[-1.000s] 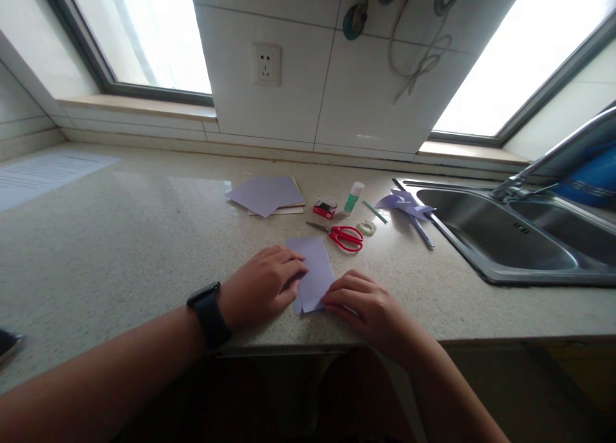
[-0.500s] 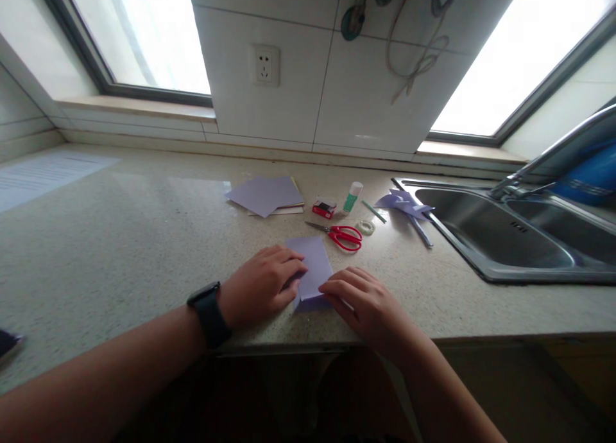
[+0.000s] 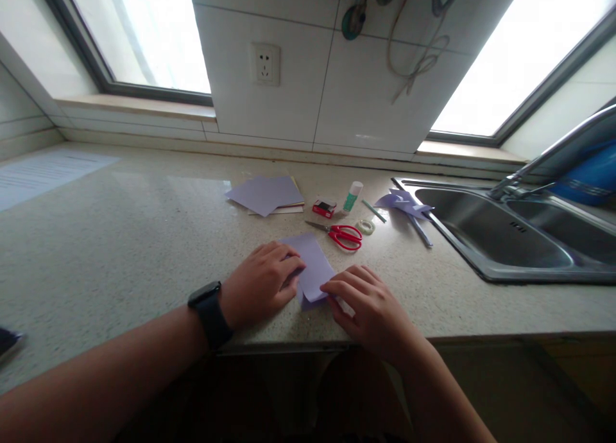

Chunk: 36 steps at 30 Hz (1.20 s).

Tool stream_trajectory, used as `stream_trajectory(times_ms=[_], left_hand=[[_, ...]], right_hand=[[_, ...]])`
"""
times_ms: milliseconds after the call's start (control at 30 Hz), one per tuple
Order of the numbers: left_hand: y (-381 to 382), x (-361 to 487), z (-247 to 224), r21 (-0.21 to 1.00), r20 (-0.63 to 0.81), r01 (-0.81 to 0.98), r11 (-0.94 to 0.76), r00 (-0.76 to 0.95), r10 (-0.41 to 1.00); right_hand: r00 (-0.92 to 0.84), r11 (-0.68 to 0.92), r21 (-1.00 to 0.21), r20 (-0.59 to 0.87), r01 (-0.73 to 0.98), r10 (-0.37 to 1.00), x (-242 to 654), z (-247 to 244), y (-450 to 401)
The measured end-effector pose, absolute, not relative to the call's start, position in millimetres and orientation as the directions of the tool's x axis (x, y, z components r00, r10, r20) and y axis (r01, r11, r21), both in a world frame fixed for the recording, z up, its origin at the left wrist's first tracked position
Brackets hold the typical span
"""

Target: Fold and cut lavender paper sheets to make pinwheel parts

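Observation:
A sheet of purple paper, folded over, lies on the counter in front of me. My left hand, with a dark watch on the wrist, holds the paper's left side between curled fingers and thumb. At the near right corner, the fingertips and thumb of my right hand pinch the upper layer. Its near edge is slightly raised, and part of the lower layer shows beneath. Just beyond the paper lie red-handled scissors, closed, pointing left.
Behind are stacked purple sheets, a small red-and-black box, a glue stick, a tape roll and a thin green stick. A purple paper pinwheel lies against the steel sink. A printed sheet is far left.
The purple paper has turned slightly, its far end swinging left. My right hand still pinches the near corner, and the left hand has shifted only a little.

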<state>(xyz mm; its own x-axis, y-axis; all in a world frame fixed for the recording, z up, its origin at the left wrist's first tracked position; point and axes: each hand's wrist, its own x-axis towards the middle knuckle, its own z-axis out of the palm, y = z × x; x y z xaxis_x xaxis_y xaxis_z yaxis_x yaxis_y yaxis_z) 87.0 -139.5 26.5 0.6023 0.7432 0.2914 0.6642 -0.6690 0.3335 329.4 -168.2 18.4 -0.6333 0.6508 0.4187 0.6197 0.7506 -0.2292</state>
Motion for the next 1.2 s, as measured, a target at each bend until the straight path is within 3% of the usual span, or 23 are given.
stream_trajectory(times_ms=[833,1200], left_hand=[[-137.6,86.2,24.2,0.374,0.306,0.649,-0.662,0.587,0.749],[-136.3,86.7,18.0,0.255,0.33,0.825,-0.505,0.417,0.847]], right_hand=[[-0.702,0.788,-0.237,0.359,0.568,0.615,321.9,23.7,-166.2],[-0.679,0.771,-0.248,0.368,0.587,0.635,322.6,20.4,-170.4]])
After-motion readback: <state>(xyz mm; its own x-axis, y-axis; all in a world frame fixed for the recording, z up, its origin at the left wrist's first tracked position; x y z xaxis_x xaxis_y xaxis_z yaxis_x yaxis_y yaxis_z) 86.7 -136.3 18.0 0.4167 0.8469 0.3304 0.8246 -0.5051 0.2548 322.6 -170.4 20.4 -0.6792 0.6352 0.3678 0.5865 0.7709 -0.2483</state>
